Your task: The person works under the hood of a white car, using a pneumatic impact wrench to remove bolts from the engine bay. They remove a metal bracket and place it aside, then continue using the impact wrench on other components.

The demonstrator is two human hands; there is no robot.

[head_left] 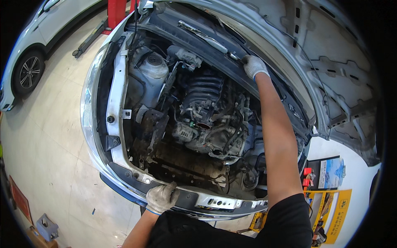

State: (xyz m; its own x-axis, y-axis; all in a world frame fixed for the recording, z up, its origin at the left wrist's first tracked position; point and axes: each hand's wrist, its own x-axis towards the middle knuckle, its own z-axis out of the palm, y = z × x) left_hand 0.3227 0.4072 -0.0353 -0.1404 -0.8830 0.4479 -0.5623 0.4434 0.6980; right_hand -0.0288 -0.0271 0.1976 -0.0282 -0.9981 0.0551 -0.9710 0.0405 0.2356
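Right hand [255,67]: gloved, with the fingers curled at the cowl panel [219,65]; whether anything is gripped cannot be told, as the fingertips are turned away.
Shiny piece [202,36]: laid lengthwise along the cowl panel, with one end near the right hand's fingertips; contact with them cannot be told.
Left hand [162,199]: gloved and rested on the front panel [188,198], with the fingers bent; whether its edge is gripped cannot be told.
Engine [204,89]: seated in the bay between both hands, topped by black ribbed ducting, with hoses and wires crowded about it.
Strut tower [155,72]: placed left of the engine, capped by a dark round mount.
Hood [343,78]: raised at the right, its underside exposed.
Parked car [70,22]: seen at the upper left, beside a red post [117,14].
Yellow rack [339,215]: stood at the lower right, by the wall.
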